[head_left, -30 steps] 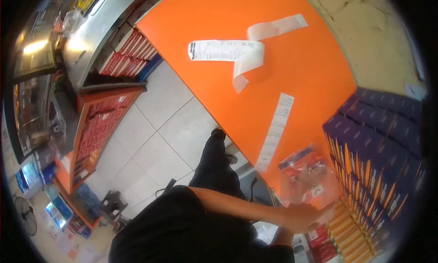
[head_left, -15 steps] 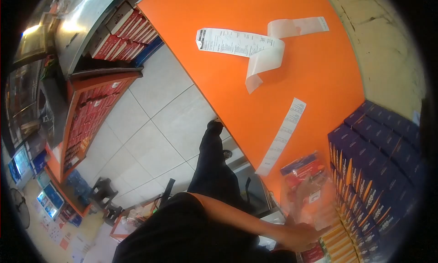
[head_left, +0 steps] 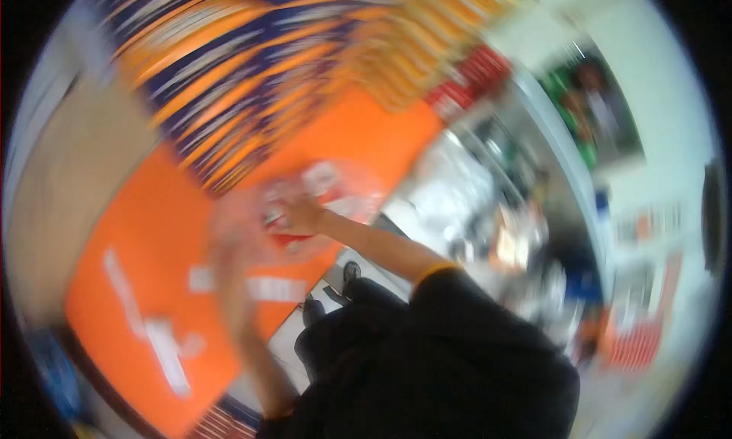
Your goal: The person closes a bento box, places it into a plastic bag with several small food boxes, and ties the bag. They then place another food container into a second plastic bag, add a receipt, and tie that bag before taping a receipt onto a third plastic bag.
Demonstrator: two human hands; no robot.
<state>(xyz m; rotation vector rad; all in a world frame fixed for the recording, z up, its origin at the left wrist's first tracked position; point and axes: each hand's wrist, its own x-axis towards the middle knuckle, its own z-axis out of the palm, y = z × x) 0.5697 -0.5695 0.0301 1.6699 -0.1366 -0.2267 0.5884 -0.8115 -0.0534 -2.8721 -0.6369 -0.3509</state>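
Observation:
A clear plastic bag (head_left: 358,189) with red and white packets inside lies on the orange tabletop (head_left: 122,225). My right hand (head_left: 303,215) is on the bag, its fingers closed around part of it near a red packet; blur hides the exact grip. To the left, my left hand (head_left: 229,264) is smeared by motion over the table, beside the bag's left edge, and its fingers cannot be made out. Beneath and beside it lies a white paper strip (head_left: 278,289). A longer curled paper receipt (head_left: 166,355) rests farther to the left.
Stacked dark blue and orange boxes (head_left: 229,81) line the table's back, with yellow boxes (head_left: 427,35) and red packs (head_left: 469,81) to their right. White plastic and clutter (head_left: 450,187) fill the area at right. Red books (head_left: 221,424) show below the table edge.
The view has swung round strongly, bringing the boxes to the top and the cluttered area to the right. Both arms now reach over the table, with my right hand on the plastic bag.

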